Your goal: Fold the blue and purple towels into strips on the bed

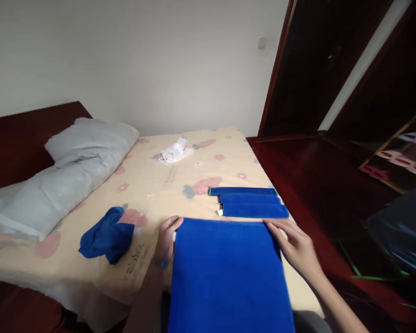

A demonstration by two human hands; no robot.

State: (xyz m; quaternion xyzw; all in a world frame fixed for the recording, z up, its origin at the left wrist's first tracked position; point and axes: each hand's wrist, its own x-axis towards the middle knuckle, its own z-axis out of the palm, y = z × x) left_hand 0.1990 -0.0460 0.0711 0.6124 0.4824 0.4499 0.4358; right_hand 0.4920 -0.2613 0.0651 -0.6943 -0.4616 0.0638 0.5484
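Note:
A blue cloth towel (229, 273) is spread between my hands, its stitched far edge pulled straight. My left hand (168, 233) pinches the far left corner, where a bit of white tag shows. At the far right corner, my right hand (291, 243) is closed on the cloth with its thumb along the edge. The towel's near end runs out of the bottom of the view. Just beyond it, several folded blue towels (253, 200) lie in flat strips on the bed. A crumpled blue cloth (107, 235) lies left of my left hand.
The bed (152, 203) has a cream patterned sheet. A grey quilt (90, 157) is heaped near the dark headboard (31, 134). A white plastic bag (175, 151) lies toward the wall. On the right are a shoe rack with slippers (402, 159) and a dark bulky object (402, 226).

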